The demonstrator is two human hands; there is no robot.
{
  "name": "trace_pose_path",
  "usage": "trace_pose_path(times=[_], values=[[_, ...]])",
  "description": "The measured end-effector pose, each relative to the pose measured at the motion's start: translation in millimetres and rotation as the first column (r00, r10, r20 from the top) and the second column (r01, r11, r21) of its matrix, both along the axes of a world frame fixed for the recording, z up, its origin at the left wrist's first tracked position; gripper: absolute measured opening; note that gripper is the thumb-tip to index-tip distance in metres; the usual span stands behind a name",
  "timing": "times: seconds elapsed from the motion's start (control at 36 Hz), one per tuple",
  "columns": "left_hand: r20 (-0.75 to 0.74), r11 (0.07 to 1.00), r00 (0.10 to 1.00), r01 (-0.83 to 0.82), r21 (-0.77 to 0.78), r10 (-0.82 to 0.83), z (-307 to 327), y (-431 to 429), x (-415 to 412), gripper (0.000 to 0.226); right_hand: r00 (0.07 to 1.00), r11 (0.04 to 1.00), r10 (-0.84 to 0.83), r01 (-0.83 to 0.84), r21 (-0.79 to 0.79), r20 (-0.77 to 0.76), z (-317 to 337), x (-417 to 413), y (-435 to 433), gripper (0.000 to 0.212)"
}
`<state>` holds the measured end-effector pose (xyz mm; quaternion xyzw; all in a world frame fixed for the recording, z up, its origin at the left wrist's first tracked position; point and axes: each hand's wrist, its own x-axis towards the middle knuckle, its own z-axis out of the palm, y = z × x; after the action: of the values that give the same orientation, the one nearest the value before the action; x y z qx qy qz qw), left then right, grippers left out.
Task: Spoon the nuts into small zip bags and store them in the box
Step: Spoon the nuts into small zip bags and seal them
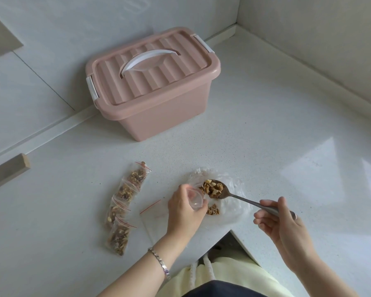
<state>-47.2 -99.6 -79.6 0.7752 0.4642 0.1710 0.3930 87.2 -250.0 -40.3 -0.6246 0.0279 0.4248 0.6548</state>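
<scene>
My right hand [281, 221] grips the handle of a metal spoon [240, 197] whose bowl is heaped with walnut pieces [213, 188]. My left hand [183, 211] holds a small clear zip bag [194, 197] with its mouth open right beside the spoon's bowl. Under both lies a large clear plastic bag [231, 207] with a small pile of nuts [213, 210] left on it. Several filled zip bags [124, 202] lie in a row to the left. The pink box [159, 103] stands behind, lid shut, white handle folded down.
An empty zip bag with a red strip [151, 213] lies flat next to my left wrist. The white counter [287, 136] meets walls at the back and right, and has a notch in its front edge near my body. A wooden strip [7, 170] sits at far left.
</scene>
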Motion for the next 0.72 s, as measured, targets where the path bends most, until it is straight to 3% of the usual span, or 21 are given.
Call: trace_pose_path(times=[0.14,0.31,0.42,0.53,0.72], values=[[0.030,0.998,0.999,0.033,-0.050,-0.031,12,-1,7,0.035,0.996,0.998,-0.025,0.021,0.053,0.088,11,-12,11,0.049],[0.044,0.995,0.998,0.040,-0.086,-0.036,23,-1,13,0.039,0.962,0.996,-0.072,0.055,0.072,0.263,20,-24,18,0.084],[0.052,0.990,0.998,0.029,-0.139,-0.022,25,1,14,0.040,0.930,0.995,-0.088,0.063,0.083,0.357,23,-31,17,0.077],[0.052,0.987,0.998,0.037,-0.155,-0.030,25,2,15,0.040,0.904,0.994,-0.088,0.053,0.093,0.419,25,-35,13,0.055],[0.069,0.988,0.997,0.031,-0.150,-0.020,24,0,15,0.031,0.807,0.998,-0.007,-0.028,0.049,0.590,29,-42,10,0.050]])
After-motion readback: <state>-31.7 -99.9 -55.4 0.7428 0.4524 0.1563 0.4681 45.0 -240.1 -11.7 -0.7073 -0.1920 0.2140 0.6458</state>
